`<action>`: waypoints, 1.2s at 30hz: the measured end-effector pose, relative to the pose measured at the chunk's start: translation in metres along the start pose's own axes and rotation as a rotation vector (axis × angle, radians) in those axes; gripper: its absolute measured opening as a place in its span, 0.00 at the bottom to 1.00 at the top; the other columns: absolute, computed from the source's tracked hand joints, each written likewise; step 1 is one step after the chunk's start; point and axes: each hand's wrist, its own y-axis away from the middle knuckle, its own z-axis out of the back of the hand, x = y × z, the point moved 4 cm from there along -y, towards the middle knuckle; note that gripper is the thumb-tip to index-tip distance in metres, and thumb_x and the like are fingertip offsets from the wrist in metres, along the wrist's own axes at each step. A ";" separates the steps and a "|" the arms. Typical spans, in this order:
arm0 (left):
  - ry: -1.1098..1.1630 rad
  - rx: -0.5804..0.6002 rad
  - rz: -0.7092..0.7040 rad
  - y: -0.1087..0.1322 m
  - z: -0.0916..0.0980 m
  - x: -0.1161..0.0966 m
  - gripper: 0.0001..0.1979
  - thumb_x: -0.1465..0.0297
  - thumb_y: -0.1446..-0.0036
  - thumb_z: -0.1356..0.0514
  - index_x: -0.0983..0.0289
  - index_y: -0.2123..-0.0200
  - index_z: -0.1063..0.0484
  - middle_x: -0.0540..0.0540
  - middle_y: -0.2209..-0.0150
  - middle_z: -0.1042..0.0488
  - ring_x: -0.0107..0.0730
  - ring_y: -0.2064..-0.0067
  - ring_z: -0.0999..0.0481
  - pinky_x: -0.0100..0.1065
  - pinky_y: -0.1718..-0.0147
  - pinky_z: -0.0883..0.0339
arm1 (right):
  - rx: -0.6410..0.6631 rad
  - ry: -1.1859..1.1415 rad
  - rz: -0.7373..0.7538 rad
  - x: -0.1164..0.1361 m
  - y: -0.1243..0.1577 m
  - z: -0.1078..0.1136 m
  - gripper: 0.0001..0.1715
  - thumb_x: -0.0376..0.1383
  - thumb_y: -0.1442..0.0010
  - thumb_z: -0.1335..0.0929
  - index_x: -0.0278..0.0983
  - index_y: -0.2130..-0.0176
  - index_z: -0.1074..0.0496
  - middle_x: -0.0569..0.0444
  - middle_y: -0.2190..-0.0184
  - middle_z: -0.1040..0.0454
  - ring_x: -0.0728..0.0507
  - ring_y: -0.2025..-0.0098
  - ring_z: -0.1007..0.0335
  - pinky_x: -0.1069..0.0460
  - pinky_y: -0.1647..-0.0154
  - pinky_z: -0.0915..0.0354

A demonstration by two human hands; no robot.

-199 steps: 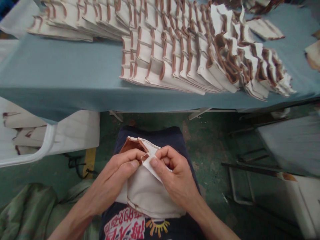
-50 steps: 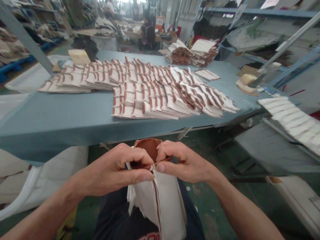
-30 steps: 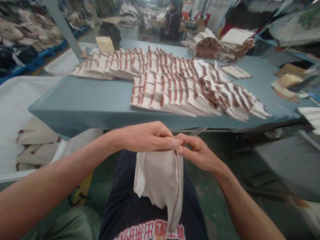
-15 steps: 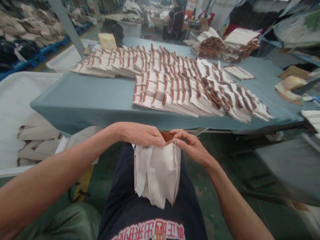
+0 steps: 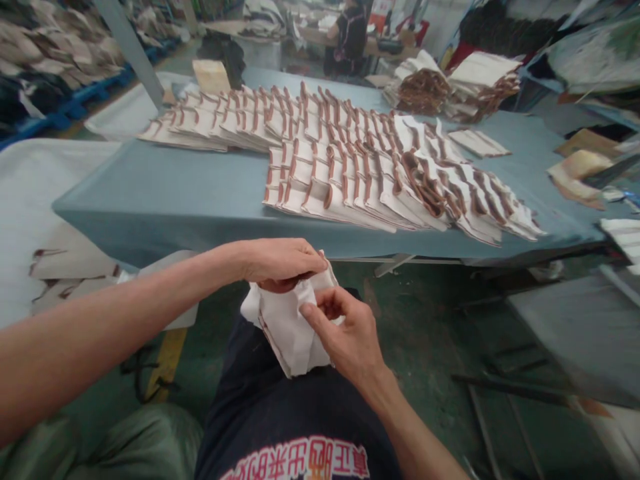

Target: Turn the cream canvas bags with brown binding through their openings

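Observation:
A cream fabric pouch [image 5: 287,323] with brown edging hangs between my hands, just above my lap and in front of the table. My left hand [image 5: 285,260] closes over its top rim, with some fingertips hidden in the folds. Lower on the right side, my right hand [image 5: 347,327] pinches the pouch's cloth between thumb and fingers. The pouch is tilted and partly crumpled, and the brown inside shows only a little beneath my left hand.
Overlapping rows of similar cream pouches [image 5: 345,177] with brown edges lie across the blue-covered table [image 5: 165,183]. Stacked cloth pieces [image 5: 420,87] stand at its back right. A white bin [image 5: 30,180] with folded pieces is on the left. A person [image 5: 350,37] is in the background.
My right hand has moved from the pouch's top rim down and left to its side. The pouch has turned and crumpled, and its open top is now mostly covered by my left hand.

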 end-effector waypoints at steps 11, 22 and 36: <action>0.066 -0.088 0.061 -0.004 -0.013 0.012 0.23 0.61 0.42 0.37 0.58 0.83 0.44 0.46 0.85 0.47 0.26 0.83 0.49 0.33 0.83 0.60 | 0.371 -0.582 -0.330 -0.011 -0.004 -0.011 0.36 0.63 0.50 0.19 0.38 0.70 0.31 0.60 0.77 0.31 0.50 0.75 0.42 0.54 0.73 0.44; 0.002 -0.111 0.036 -0.011 -0.025 0.019 0.21 0.63 0.41 0.40 0.60 0.85 0.39 0.48 0.86 0.41 0.28 0.82 0.45 0.34 0.81 0.57 | 0.602 -0.500 -0.442 -0.017 0.004 0.010 0.37 0.61 0.53 0.16 0.35 0.73 0.28 0.62 0.80 0.32 0.54 0.78 0.45 0.56 0.76 0.50; -0.213 0.082 -0.198 0.001 -0.028 0.021 0.18 0.53 0.36 0.41 0.61 0.69 0.26 0.50 0.68 0.23 0.35 0.66 0.27 0.32 0.66 0.38 | 0.520 -0.655 -0.415 -0.046 -0.003 0.014 0.34 0.60 0.50 0.17 0.35 0.69 0.25 0.60 0.77 0.27 0.53 0.77 0.39 0.56 0.73 0.42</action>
